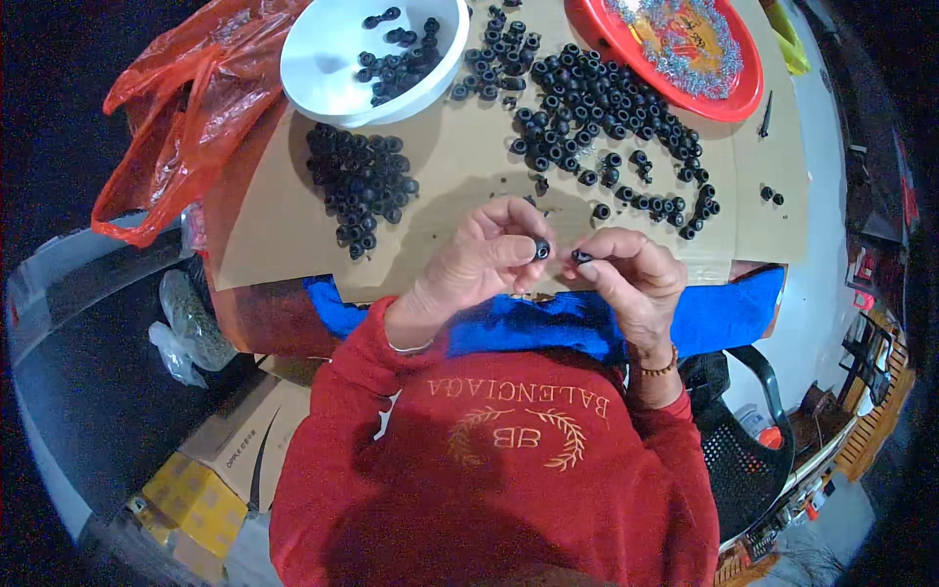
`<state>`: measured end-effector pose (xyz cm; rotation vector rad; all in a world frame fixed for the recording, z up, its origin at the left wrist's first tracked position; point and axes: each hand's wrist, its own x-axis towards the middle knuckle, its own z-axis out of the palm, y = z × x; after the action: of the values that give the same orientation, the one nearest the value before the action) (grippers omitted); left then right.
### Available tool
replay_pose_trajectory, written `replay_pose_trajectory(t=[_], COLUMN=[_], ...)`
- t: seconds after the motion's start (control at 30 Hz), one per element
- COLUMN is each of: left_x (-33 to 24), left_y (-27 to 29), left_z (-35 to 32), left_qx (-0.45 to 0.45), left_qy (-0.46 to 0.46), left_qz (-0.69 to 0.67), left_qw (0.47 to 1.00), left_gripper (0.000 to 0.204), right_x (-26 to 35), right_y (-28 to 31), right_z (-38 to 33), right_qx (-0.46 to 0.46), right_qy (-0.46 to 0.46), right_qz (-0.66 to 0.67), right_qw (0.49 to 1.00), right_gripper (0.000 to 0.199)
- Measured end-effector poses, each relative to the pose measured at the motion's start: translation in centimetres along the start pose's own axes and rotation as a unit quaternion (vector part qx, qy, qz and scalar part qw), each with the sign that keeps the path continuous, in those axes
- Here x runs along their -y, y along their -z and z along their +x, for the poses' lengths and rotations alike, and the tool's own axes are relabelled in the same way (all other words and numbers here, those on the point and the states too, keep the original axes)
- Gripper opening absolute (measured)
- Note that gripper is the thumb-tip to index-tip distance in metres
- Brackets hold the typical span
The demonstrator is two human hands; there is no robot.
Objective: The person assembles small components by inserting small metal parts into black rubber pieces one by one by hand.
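My left hand [479,254] pinches a small black ring-shaped part [542,250] between thumb and fingertips, its round hole showing. Close beside it, my right hand [636,279] grips a smaller black piece [582,256] between thumb and forefinger; its exact kind is too small to tell. Both hands are held over the near edge of a cardboard sheet [450,157], slightly apart. Beyond my left hand lies a heap of black round parts [362,181]. A larger spread of black hollow parts [577,98] covers the cardboard beyond my right hand.
A white basin [337,113] with some black parts stands at the far left, next to a red plastic bag [186,127]. A red basin [748,93] at the far right holds many small silvery pieces. Blue cloth [724,313] lines the near edge. A dark chair [724,430] stands at right.
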<state>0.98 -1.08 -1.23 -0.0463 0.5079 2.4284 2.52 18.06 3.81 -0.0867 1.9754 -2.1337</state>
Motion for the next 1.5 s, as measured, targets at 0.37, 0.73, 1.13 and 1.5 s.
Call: replay_pose_trajectory(t=[0.37,0.73,1.13,1.5], left_x=[0.1,0.2,0.3,0.6], left_y=[-0.4,-0.1,-0.4,-0.6], left_z=[0.1,0.2,0.0,0.1], left_qx=[-0.010,-0.015,-0.063,-0.074], left_qy=[-0.018,-0.016,-0.021,-0.060], left_qz=[0.011,0.001,0.020,0.049], left_qw=[1.000,1.000,0.998,0.994], left_gripper=[0.016,0.015,0.014,0.013], right_x=[-0.1,-0.8,-0.4,-0.6], right_y=[-0.5,-1.1,-1.9,-1.9], right_z=[1.0,0.1,1.2,1.2], right_qx=[-0.005,-0.036,-0.032,-0.040], right_qy=[0.217,0.109,0.301,0.296], right_qz=[-0.234,-0.176,-0.315,-0.322], right_qw=[0.948,0.978,0.900,0.898], right_gripper=[0.013,0.010,0.020,0.020])
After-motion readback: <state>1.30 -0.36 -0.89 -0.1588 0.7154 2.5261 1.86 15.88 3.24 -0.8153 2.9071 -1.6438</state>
